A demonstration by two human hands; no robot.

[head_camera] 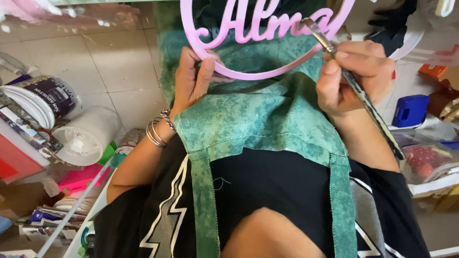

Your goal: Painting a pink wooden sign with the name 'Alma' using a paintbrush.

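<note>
Apron: your green apron (pixel 258 119) covers your lap.
Floor: pale tiles (pixel 114 62), cluttered edges.
Hands: your left hand (pixel 191 79) pinches the pink ring (pixel 267 74); your right hand (pixel 351 76) grips the paintbrush (pixel 363 95) touching it.

The pink ring-shaped plaque with cursive lettering (pixel 267 48) runs off the top edge, so only its lower arc and the bottoms of the letters show. The thin brush with a mottled dark handle (pixel 356 86) has its tip pressed against the ring, bristles too small to make out, and part of the handle is buried in the right hand (pixel 351 79). The left hand (pixel 193 79) covers a bit of the rim, with its fingers tucked behind. The white plastic tub lying on its side (pixel 86 136) is partly hidden by clutter. The dark blue box (pixel 410 111) is blurry.
</note>
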